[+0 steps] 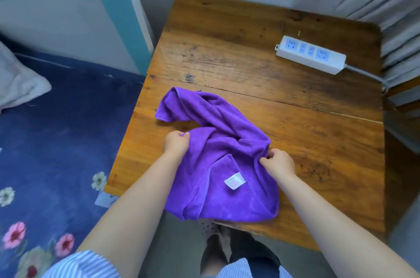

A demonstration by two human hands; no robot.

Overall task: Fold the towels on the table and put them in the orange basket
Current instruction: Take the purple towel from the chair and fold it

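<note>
A purple towel [218, 141] lies crumpled on the wooden table [272, 96], near its front left part, with a white label showing on its near side. My left hand [176, 142] grips the towel's left edge. My right hand [278, 163] pinches the towel's right edge. The near end of the towel hangs a little over the table's front edge. No orange basket is in view.
A white power strip [310, 53] with its grey cable lies at the table's back right. A bed with a blue flowered cover [56, 141] and a white pillow [18, 82] stands left of the table. Grey curtains [386, 5] hang at the right.
</note>
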